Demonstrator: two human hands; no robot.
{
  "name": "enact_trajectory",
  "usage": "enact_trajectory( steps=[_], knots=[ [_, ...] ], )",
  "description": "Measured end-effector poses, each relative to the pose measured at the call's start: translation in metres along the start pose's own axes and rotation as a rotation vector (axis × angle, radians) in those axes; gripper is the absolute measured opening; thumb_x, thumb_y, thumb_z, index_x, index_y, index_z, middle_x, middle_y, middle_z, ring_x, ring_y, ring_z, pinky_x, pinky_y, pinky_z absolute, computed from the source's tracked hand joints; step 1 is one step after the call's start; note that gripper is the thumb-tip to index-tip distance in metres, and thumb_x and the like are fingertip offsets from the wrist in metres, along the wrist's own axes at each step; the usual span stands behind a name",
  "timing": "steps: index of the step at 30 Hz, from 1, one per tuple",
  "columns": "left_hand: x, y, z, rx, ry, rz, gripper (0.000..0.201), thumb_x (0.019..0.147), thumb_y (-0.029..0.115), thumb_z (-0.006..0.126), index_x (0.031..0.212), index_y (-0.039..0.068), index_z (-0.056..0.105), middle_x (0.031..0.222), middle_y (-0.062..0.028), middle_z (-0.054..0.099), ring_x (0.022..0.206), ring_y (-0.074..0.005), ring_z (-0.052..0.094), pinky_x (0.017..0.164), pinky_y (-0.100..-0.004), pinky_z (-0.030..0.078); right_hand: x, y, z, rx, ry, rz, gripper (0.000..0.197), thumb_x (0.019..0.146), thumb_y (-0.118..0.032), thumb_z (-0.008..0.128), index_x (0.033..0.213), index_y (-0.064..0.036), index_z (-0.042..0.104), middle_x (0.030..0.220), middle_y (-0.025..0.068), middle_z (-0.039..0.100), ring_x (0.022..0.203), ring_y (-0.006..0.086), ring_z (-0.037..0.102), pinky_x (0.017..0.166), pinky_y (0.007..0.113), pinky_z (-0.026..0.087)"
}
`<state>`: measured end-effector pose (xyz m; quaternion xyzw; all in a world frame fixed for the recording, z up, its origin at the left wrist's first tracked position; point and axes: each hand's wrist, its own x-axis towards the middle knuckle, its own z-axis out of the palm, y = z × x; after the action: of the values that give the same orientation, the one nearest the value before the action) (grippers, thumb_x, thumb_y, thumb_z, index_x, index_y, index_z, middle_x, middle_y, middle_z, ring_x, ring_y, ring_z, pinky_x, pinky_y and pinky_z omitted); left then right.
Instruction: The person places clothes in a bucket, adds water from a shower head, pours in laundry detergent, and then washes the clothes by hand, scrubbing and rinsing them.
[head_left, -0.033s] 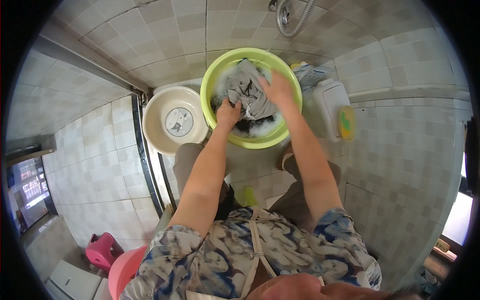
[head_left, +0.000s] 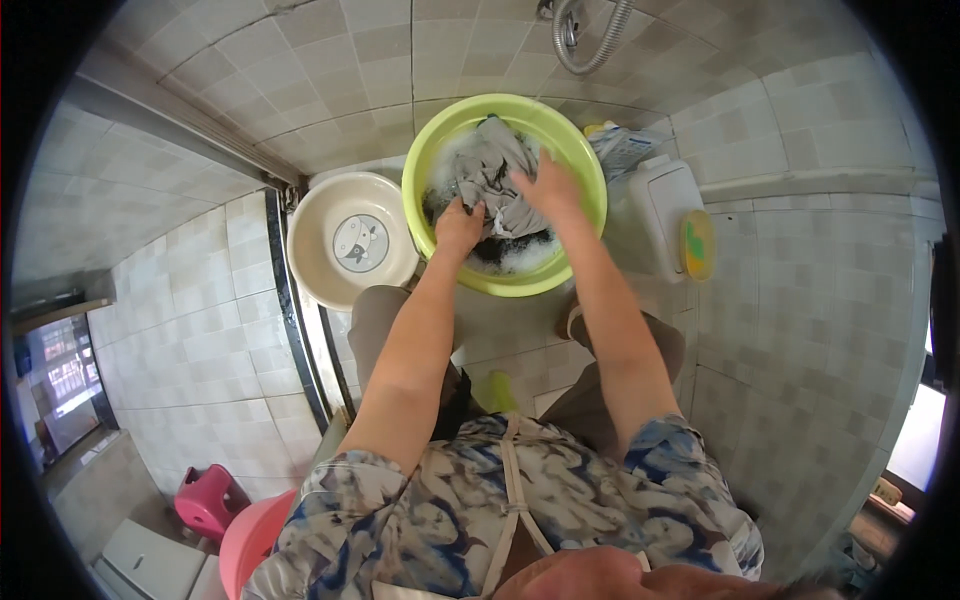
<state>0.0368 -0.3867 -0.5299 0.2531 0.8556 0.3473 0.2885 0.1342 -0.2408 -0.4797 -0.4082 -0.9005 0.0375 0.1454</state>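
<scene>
A wet grey piece of clothing [head_left: 490, 165] lies bunched in a yellow-green basin [head_left: 418, 150] of sudsy water, with dark cloth [head_left: 492, 250] partly sunk below it. My left hand [head_left: 459, 229] grips the near left edge of the grey clothing between thumb and fingers. At the right side of the clothing is my right hand [head_left: 553, 190], thumb and fingers apart; its fingertips are slightly blurred, and I cannot tell how firmly they touch the fabric.
Left of the yellow-green basin stands a cream basin [head_left: 310, 222] with a cartoon print. To the right are a plastic packet [head_left: 622, 150], a white container [head_left: 665, 210] and a yellow-and-green item [head_left: 698, 245]. A metal shower hose [head_left: 600, 50] hangs above. A pink stool [head_left: 205, 503] sits lower left.
My right hand has shifted slightly down and left, nearer the grey clothing. My left hand keeps its grip in nearly the same place.
</scene>
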Motion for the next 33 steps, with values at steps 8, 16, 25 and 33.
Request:
enact_trajectory(
  steps=[8,16,25,33],
  knots=[
    [-0.029,0.057,-0.031,-0.877,0.043,-0.120,0.027,0.093,0.029,0.050,0.101,0.005,0.058,0.087,-0.0056,0.061,0.081,-0.0181,0.056,0.074,-0.0288,0.045,-0.039,0.032,-0.028,1.108,-0.543,0.553,0.028,0.089,-0.028,0.056,0.100,-0.0027,0.051,0.102,0.0075,0.058,0.093,0.0237,0.058,0.081,0.040,0.047],
    [-0.057,0.098,-0.073,-1.516,-0.246,-0.198,0.037,0.096,0.032,0.040,0.125,0.008,0.043,0.119,-0.0099,0.051,0.113,-0.0251,0.047,0.099,-0.0468,0.035,-0.122,0.048,-0.118,1.677,-0.326,0.720,0.015,0.089,-0.014,0.055,0.101,-0.0039,0.057,0.094,0.0067,0.060,0.082,0.0166,0.059,0.068,0.035,0.049],
    [-0.100,0.115,-0.074,-1.564,-0.349,-0.011,0.038,0.094,0.023,0.046,0.126,0.003,0.043,0.127,-0.0086,0.050,0.117,-0.0230,0.047,0.103,-0.0384,0.032,-0.110,0.053,-0.126,1.170,-0.249,0.457,0.030,0.088,-0.010,0.053,0.115,0.0025,0.054,0.094,0.0106,0.062,0.074,0.0169,0.065,0.062,0.029,0.051],
    [-0.124,0.155,-0.055,-1.605,-0.692,-0.001,0.032,0.088,0.017,0.048,0.117,0.003,0.051,0.116,-0.0085,0.058,0.108,-0.0216,0.054,0.097,-0.0366,0.039,-0.050,0.073,-0.061,1.341,-0.405,0.228,0.044,0.084,-0.008,0.058,0.126,-0.0029,0.048,0.122,0.0095,0.054,0.107,0.0173,0.053,0.089,0.030,0.043]
  ],
)
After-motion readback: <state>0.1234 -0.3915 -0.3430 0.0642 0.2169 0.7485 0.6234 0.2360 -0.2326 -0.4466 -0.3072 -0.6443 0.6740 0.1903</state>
